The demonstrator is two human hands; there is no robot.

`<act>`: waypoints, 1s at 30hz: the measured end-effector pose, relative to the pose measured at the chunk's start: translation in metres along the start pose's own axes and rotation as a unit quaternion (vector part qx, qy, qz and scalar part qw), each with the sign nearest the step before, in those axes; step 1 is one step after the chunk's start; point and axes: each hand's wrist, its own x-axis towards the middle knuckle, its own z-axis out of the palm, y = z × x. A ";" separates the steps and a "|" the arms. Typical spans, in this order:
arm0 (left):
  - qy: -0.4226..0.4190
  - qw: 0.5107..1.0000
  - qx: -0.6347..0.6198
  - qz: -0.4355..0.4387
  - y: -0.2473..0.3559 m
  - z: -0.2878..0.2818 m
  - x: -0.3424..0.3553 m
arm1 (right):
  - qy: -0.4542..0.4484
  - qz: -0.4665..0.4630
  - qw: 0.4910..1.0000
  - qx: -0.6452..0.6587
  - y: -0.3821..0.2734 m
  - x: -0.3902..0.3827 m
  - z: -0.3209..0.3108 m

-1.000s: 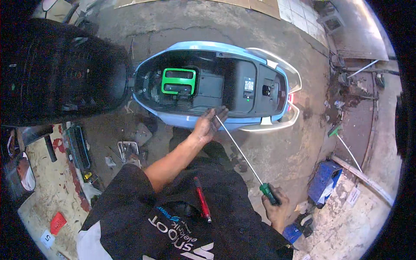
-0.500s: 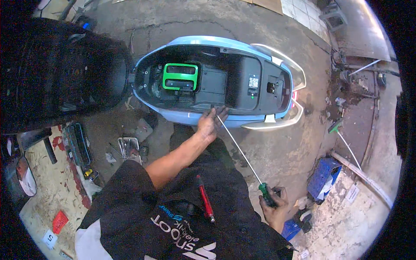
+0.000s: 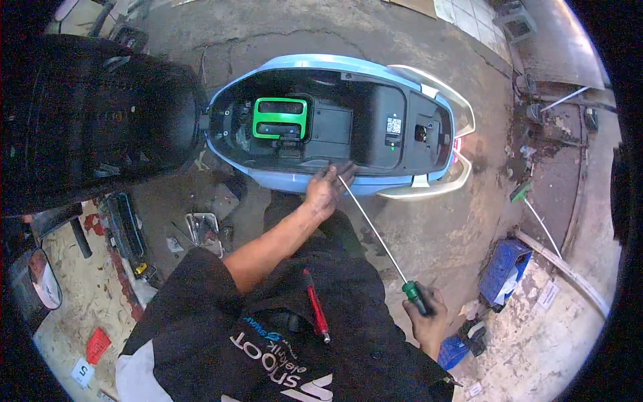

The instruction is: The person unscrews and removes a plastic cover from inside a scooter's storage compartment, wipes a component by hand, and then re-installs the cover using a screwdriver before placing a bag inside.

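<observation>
Battery (image 3: 281, 118) in scooter compartment (image 3: 375, 120), raised seat (image 3: 87, 120) at left

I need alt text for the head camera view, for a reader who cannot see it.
Seen from above, a person's right hand grips the green handle of a long screwdriver, whose tip the left hand steadies at the rim of a light blue scooter's open under-seat compartment. A green-framed battery sits inside. A red pen is clipped to the black shirt.
</observation>
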 end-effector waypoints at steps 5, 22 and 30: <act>-0.022 0.990 0.099 -0.101 -0.007 -0.007 -0.006 | -0.003 0.010 0.998 0.069 -0.003 -0.003 -0.009; -0.014 0.987 0.073 -0.143 -0.011 -0.024 0.014 | 0.010 -0.190 0.957 -0.218 -0.118 0.038 -0.038; 0.063 0.967 0.201 -0.140 -0.003 -0.011 0.009 | 0.102 -0.380 0.909 -0.140 -0.183 0.086 -0.034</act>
